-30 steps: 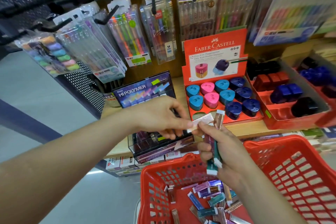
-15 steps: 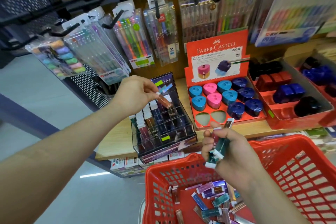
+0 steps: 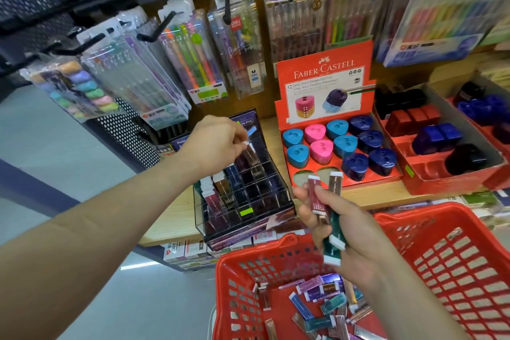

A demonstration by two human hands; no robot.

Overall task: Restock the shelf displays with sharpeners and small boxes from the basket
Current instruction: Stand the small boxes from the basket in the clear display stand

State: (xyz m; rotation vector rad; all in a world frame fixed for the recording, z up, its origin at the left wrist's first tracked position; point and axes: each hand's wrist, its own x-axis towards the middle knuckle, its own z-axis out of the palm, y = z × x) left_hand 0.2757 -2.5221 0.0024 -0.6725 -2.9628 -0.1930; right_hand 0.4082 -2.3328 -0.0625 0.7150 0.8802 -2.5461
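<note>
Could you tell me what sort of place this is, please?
Probably a stationery shop: packaged pen sets hang on hooks, a Faber-Castell sharpener display sits on the shelf, with a red basket nearby.

Bright even light, soft blur, bowed edges

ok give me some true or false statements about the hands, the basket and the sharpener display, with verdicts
1. The left hand pinches a small brown box at the clear display case. True.
2. The right hand is empty. False: it grips several small boxes.
3. The Faber-Castell display has two empty slots in its front row. True.
4. The red basket holds nothing. False: loose boxes lie in it.
</note>
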